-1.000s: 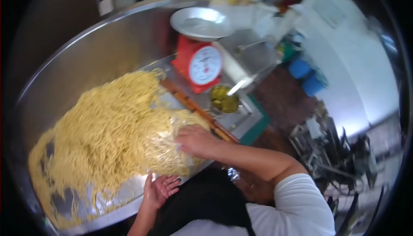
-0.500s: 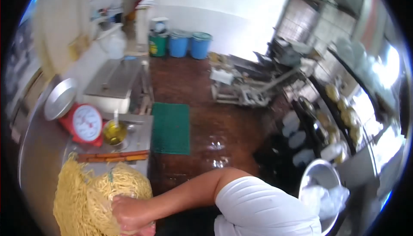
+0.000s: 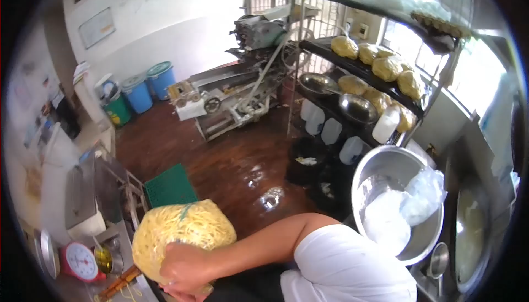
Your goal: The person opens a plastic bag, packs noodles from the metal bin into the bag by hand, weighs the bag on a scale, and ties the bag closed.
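Observation:
A clear plastic bag full of yellow noodles (image 3: 190, 225) hangs over the counter's edge, above the floor. My right hand (image 3: 187, 266) is closed on the gathered plastic at the near side of the bag. Below it, at the bottom edge of the view, a small part of my left hand (image 3: 179, 294) shows against the bag; most of it is hidden. Left of the bag, brown sticks (image 3: 120, 284) lie on the counter with a few loose noodle strands (image 3: 131, 292).
A red scale (image 3: 81, 262) and a container of yellow liquid (image 3: 103, 259) stand on the counter. To the right, a metal basin (image 3: 361, 189) holds plastic bags. Beyond are a rack (image 3: 358, 62) with filled bags, a machine (image 3: 242, 81), bins (image 3: 138, 95) and a green mat (image 3: 171, 185).
The view has turned to the right. The bag of noodles has come off the counter and moved right, away from the loose noodles, with my right hand still on it.

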The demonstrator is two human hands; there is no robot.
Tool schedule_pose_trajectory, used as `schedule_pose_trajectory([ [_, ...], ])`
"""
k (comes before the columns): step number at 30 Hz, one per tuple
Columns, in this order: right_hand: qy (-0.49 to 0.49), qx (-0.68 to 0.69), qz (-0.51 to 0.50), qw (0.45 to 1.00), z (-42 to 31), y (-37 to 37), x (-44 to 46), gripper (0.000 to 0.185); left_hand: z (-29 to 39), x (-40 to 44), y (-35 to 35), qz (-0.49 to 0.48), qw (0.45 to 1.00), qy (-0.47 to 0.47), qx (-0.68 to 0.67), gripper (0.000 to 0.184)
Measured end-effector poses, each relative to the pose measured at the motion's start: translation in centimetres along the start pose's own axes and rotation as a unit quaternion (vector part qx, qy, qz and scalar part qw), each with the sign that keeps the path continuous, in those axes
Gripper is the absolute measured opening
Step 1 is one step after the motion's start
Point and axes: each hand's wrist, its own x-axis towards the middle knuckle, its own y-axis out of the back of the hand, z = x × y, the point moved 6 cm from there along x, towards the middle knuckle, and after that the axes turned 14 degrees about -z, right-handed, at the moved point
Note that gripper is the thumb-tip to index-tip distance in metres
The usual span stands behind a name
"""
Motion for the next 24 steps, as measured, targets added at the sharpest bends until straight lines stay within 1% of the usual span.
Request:
schedule_pose_trajectory([
  [1,-0.026,-0.003,0.019,0.999,1.1,2.0,-1.2,0.028,-0.7,1.0,-1.1,-0.025,0.999,0.022,0.013,0.111],
  [2,-0.055,0.006,0.036,0.998,2.6,3.9,-2.3,0.036,-1.6,2.1,-2.4,-0.048,0.998,0.043,0.018,0.111],
  [5,-0.142,0.035,0.117,0.982,6.9,9.2,-5.6,0.044,-4.6,5.9,-5.1,-0.145,0.98,0.133,0.029,0.111],
  [6,-0.149,0.018,0.141,0.979,8.1,11.0,-6.6,0.048,-5.7,7.4,-5.8,-0.181,0.969,0.166,0.032,0.111],
  [7,-0.182,0.023,0.139,0.973,9.6,12.5,-7.4,0.048,-6.9,8.9,-5.7,-0.231,0.949,0.215,0.022,0.11],
  [8,-0.216,0.027,0.138,0.966,11.1,13.8,-8.0,0.048,-8.5,10.8,-4.4,-0.277,0.927,0.251,-0.032,0.114],
  [9,-0.25,0.031,0.136,0.958,12.5,14.8,-8.6,0.048,-8.9,12.1,-5.3,-0.302,0.913,0.273,-0.012,0.115],
  [10,-0.253,0.038,0.17,0.952,14.7,15.7,-9.5,0.051,-9.4,14.0,-6.6,-0.327,0.898,0.294,0.008,0.116],
  [11,-0.285,0.048,0.176,0.941,17.1,16.9,-10.4,0.051,-9.8,15.9,-7.8,-0.353,0.881,0.313,0.028,0.117],
  [13,-0.351,0.068,0.185,0.915,21.4,19.3,-12.2,0.05,-11.0,20.0,-8.7,-0.37,0.867,0.332,0.015,0.115],
  [15,-0.39,0.145,0.215,0.884,25.8,21.2,-14.4,0.046,-12.6,25.3,-9.6,-0.408,0.842,0.354,0.009,0.111],
  [16,-0.409,0.181,0.23,0.864,27.6,22.6,-15.4,0.044,-13.5,27.9,-10.4,-0.409,0.839,0.36,0.006,0.103],
  [19,-0.509,0.274,0.341,0.742,31.1,26.7,-18.8,0.028,-17.5,35.2,-12.5,-0.376,0.856,0.353,0.042,0.099],
  [20,-0.499,0.279,0.376,0.729,32.0,27.9,-19.6,0.026,-19.4,37.0,-13.1,-0.396,0.823,0.408,0.007,0.095],
  [22,-0.477,0.289,0.444,0.701,33.8,30.0,-21.4,0.022,-22.9,38.7,-15.5,-0.35,0.794,0.494,-0.046,0.09],
  [23,-0.488,0.28,0.45,0.694,34.7,31.0,-22.1,0.021,-24.5,39.1,-17.3,-0.327,0.776,0.535,-0.071,0.088],
  [24,-0.496,0.269,0.455,0.688,35.7,32.1,-22.9,0.02,-25.6,39.9,-19.8,-0.328,0.776,0.527,-0.11,0.087],
])
